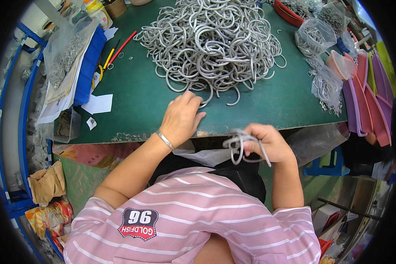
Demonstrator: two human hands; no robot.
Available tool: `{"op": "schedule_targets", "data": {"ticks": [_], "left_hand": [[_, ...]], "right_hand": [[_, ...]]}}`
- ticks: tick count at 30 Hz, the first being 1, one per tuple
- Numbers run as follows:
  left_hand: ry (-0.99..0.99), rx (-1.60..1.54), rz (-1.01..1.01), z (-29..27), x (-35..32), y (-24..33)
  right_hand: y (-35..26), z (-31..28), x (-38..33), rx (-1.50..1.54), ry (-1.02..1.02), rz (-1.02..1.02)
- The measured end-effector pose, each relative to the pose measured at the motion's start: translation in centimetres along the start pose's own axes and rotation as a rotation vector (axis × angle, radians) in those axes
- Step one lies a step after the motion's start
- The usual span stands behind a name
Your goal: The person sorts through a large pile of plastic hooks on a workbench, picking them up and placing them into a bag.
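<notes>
A large heap of grey, ribbed, open-ended rings [215, 48] covers the far middle of the green table. At its near edge, my left hand [180, 115] rests palm down with fingers bent and thumb apart. One curved ring [205, 102] reaches to its index finger; the fingertips are partly hidden, and no firm grip shows. My right hand [268, 143] is closed around several similar rings [240, 147], which hang from its fingers just past the table's front edge and are smeared by motion.
Yellow-handled pliers [105, 66] and a red stick-like tool [123, 46] lie left of the heap, beside a blue bin [90, 66]. Clear bags of metal parts [314, 37] and a red tray [288, 12] line the right. Pink and purple bins [367, 94] stand at the right edge.
</notes>
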State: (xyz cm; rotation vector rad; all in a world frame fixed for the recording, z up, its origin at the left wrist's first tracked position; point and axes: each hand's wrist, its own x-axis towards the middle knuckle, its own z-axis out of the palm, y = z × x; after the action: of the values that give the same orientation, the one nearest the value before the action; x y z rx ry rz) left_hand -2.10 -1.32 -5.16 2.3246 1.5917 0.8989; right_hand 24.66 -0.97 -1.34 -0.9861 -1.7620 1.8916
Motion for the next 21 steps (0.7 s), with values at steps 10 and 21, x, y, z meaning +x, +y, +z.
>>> {"op": "schedule_targets", "data": {"ticks": [10, 21], "left_hand": [[-0.014, -0.429, -0.013, -3.8, -0.5, 3.3], [-0.465, -0.674, -0.4, -5.6, -1.9, 2.3]], "right_hand": [[6.0, 5.8, 3.7, -1.146, -0.01, -0.304], [12.6, 6.2, 8.8, -1.109, 0.03, -0.207]]}}
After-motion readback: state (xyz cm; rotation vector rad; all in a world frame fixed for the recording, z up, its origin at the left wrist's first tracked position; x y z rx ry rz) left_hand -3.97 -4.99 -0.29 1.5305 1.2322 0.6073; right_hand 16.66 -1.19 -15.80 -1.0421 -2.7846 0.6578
